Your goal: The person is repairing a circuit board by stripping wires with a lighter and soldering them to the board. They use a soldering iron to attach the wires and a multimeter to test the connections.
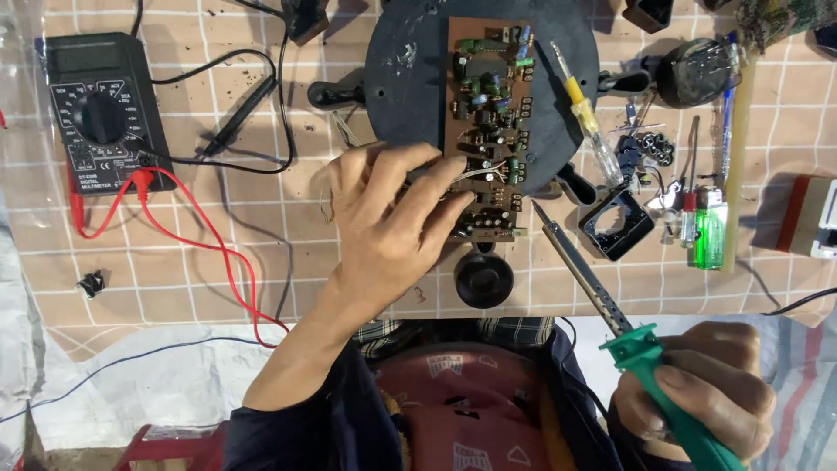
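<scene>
One soldering iron (602,296), tip up-left toward circuit board (490,131).

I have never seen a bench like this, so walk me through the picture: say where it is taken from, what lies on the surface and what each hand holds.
The single picture comes from a camera worn on the person's head, looking straight down at their own two bare hands and a checked tablecloth.

The left hand rests on a brown circuit board, its fingers touching the lower part where thin wires sit. The board lies on a dark round plate.

The right hand grips a green-handled soldering iron, its metal tip pointing up toward the board's lower right corner.

At the left lies a black multimeter with red and black leads. At the right lie a yellow-handled screwdriver, a green lighter and small loose parts.
</scene>
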